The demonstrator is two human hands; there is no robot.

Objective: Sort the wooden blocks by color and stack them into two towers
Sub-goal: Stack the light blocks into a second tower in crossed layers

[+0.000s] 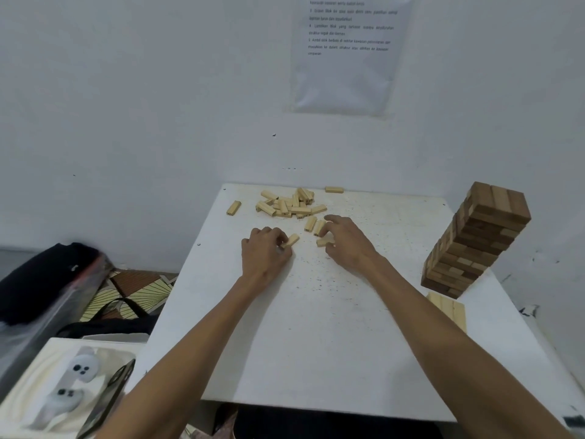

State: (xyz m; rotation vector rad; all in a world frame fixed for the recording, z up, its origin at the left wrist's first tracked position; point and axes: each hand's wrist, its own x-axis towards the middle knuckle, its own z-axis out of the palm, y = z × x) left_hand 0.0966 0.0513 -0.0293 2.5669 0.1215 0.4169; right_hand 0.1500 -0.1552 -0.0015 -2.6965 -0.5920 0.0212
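1. Where both hands meet mid-frame, the left hand [265,252] pinches one pale block [292,240] by its fingertips.
2. The right hand [349,239] curls thumb and fingers round a second pale block [323,242].
3. A loose pale pile [286,205] lies just above; the brown tower [478,239] stands at frame right.

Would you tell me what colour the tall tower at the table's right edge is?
Mostly dark brown tower, head view.

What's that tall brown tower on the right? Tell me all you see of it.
The tower is built of brown wooden blocks, some paler than others, laid in layers of three, each layer crossing the one below. It stands tall near the right edge of the white table. A flat row of pale blocks lies just before its base. It looks tilted, perhaps lens distortion.
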